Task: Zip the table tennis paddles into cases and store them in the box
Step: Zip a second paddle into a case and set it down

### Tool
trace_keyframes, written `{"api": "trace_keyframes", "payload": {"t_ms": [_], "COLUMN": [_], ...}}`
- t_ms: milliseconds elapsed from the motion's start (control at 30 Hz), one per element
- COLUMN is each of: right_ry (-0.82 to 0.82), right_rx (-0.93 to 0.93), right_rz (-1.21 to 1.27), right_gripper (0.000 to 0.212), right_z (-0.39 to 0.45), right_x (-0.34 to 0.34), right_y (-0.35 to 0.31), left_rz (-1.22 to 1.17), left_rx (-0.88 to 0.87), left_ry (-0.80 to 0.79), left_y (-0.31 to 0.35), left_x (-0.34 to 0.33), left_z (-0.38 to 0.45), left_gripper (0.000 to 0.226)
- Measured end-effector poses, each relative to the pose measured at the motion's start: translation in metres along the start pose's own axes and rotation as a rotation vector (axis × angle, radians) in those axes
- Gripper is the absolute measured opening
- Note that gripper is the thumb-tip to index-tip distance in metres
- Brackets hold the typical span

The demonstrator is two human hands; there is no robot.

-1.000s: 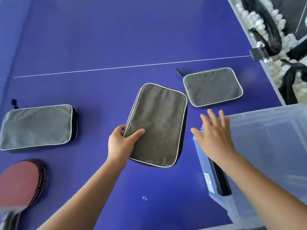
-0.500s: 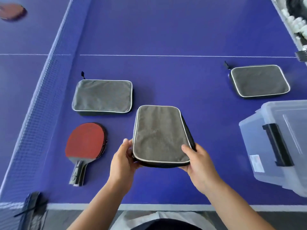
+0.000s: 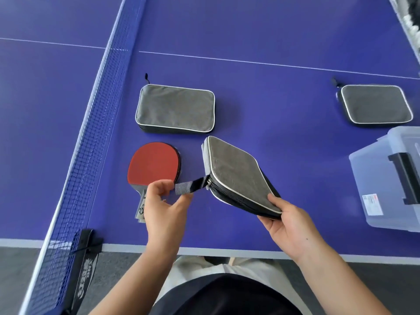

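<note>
A grey paddle case [image 3: 236, 176] with white piping is lifted and tilted above the blue table, its zipper side facing me. My right hand [image 3: 288, 223] grips its near right corner. My left hand [image 3: 166, 205] pinches the dark strap [image 3: 187, 187] of the zipper pull at the case's left corner. A red paddle [image 3: 154, 164] lies flat on the table just left of the case, its handle partly hidden behind my left hand. The clear plastic box [image 3: 372, 176] with a black latch stands at the right edge.
Two more grey cases lie flat: one [image 3: 175, 108] behind the paddle, another [image 3: 375, 104] at the far right behind the box. The blue net [image 3: 86, 133] runs along the left. The table's near edge [image 3: 227, 251] is close to my body.
The case has been tilted and turned so its zipper faces me. My left hand left the case's edge and took the zipper strap; my right hand shifted to the near right corner.
</note>
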State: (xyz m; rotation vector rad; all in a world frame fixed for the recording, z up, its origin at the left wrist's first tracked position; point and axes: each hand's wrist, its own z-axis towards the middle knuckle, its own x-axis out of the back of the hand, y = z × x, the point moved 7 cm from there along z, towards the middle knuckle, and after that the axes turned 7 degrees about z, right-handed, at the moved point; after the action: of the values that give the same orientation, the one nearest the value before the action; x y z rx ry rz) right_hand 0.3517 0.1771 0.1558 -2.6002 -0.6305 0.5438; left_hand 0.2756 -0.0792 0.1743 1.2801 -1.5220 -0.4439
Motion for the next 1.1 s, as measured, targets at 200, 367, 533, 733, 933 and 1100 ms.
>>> {"api": "trace_keyframes", "payload": {"t_ms": [200, 367, 533, 733, 933, 1100], "right_ry": [-0.009, -0.023, -0.02, -0.017, 0.028, 0.05], "right_rx": [0.006, 0.042, 0.07, 0.15, 0.231, 0.305], "right_rz": [-0.053, -0.085, -0.083, -0.095, -0.087, -0.096], "right_gripper": [0.021, 0.018, 0.016, 0.019, 0.021, 0.02], "right_z": [-0.009, -0.012, -0.013, -0.011, -0.008, 0.0], "right_x": [0.001, 0.007, 0.018, 0.028, 0.033, 0.031], "right_y": [0.001, -0.008, -0.017, -0.027, -0.033, -0.037], "left_rz": [-0.349, -0.483, -0.373, -0.096, 0.185, 0.211], "left_rx": [0.159, 0.104, 0.101, -0.044, -0.256, -0.369], "left_ry": [-0.418, -0.377, -0.314, -0.213, -0.075, -0.05], "left_y": [0.0, 0.006, 0.004, 0.01, 0.021, 0.029], "left_x": [-0.033, -0.039, -0.043, -0.045, -0.042, -0.051], "left_z": [-0.026, -0.038, -0.04, -0.045, -0.053, -0.072], "left_gripper": [0.025, 0.022, 0.002, 0.028, 0.047, 0.041]}}
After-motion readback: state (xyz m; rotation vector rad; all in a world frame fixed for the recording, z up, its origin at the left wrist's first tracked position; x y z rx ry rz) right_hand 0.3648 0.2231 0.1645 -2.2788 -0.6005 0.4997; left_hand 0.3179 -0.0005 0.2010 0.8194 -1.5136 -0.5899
